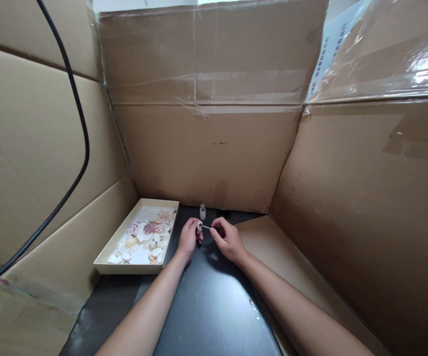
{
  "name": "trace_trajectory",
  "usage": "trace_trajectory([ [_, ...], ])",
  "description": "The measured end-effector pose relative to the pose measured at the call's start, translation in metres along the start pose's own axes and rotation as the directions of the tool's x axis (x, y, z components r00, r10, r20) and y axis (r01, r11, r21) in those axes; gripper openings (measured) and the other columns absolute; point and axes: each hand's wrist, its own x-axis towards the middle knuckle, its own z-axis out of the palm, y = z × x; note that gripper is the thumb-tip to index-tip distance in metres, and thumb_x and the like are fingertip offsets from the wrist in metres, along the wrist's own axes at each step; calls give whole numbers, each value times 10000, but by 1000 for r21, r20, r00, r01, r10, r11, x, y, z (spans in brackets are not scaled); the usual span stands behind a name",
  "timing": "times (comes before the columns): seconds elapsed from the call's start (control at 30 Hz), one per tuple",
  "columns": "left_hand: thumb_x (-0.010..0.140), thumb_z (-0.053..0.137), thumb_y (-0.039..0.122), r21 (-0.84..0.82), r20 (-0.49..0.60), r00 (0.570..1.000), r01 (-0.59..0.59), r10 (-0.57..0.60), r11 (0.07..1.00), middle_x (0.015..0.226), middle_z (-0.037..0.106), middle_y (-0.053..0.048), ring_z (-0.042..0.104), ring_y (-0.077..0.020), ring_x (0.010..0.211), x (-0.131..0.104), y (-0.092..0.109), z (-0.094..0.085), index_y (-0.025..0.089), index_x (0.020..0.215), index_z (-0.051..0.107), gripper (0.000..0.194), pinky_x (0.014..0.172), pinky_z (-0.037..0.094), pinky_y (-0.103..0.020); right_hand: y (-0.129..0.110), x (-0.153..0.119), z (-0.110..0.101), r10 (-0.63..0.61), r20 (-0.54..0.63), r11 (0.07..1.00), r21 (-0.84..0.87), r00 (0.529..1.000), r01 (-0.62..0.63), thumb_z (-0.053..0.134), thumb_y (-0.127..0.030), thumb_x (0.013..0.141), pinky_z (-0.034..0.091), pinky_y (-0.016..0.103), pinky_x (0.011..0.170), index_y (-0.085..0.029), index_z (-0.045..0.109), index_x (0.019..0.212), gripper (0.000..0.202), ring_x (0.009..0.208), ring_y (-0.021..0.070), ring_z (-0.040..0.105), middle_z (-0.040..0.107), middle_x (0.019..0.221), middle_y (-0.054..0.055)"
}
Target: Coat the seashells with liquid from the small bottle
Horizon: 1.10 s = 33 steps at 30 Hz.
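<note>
My left hand (pixel 188 240) is closed around a small whitish piece with dark spots (pixel 199 226), which looks like a shell. Facing it, my right hand (pixel 229 241) pinches a thin, light grey stick (pixel 206 227), its tip at or very near the piece. Whether they touch is too small to tell. Just beyond my hands, a small bottle (pixel 203 212) with a whitish lower part stands upright on the dark tabletop (pixel 206 306).
To the left lies a shallow cream tray (pixel 128 268) with several shells (pixel 149 228), white, yellow and purple-striped. Cardboard walls (pixel 206 153) enclose the work area on three sides. A black cable (pixel 83 128) hangs at the left. A flat cardboard sheet (pixel 269 242) lies at the right.
</note>
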Motion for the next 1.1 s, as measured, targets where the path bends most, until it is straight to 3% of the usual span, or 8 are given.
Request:
trace_trajectory([
  [0.17, 703, 588, 400, -92, -17, 1000, 25, -27, 995, 506, 470, 73, 452, -82, 405, -1, 4, 0, 185, 793, 489, 253, 401, 330, -192, -1, 0, 1, -33, -7, 999, -36, 999, 33, 483, -309, 864, 373, 225, 588, -194, 567, 855, 143, 622, 120, 484, 568, 762, 6],
  [0.6, 685, 590, 330, -96, -18, 999, 37, -39, 995, 527, 480, 71, 471, -77, 425, -2, 6, 0, 178, 804, 497, 214, 412, 333, -184, -2, 0, -2, -77, -6, 996, -34, 997, 77, 462, -288, 883, 385, 239, 619, -194, 587, 882, 156, 652, 130, 495, 574, 794, 23],
  [0.77, 693, 575, 335, -86, -9, 1000, 13, -14, 996, 533, 478, 73, 449, -71, 411, 0, 2, -1, 183, 790, 490, 199, 394, 313, -183, -1, 0, -1, -11, -25, 994, -106, 1000, 8, 492, -272, 858, 386, 240, 618, -203, 581, 859, 113, 638, 126, 497, 563, 801, 15],
  [0.93, 704, 560, 324, -63, -11, 1000, 20, -21, 998, 520, 470, 73, 460, -77, 420, 0, 2, -1, 182, 799, 496, 183, 403, 331, -184, 0, 0, -1, 1, -41, 1000, -3, 999, -1, 493, -299, 859, 382, 230, 580, -191, 561, 891, 132, 617, 121, 482, 555, 768, 7],
  [1.1, 717, 542, 316, -69, -2, 1000, 29, -29, 997, 530, 480, 74, 466, -84, 422, 0, 2, -1, 189, 790, 478, 160, 402, 346, -193, 1, 0, 0, 38, -67, 999, -8, 997, -38, 533, -307, 829, 382, 232, 577, -186, 544, 910, 145, 619, 119, 474, 548, 771, 1],
])
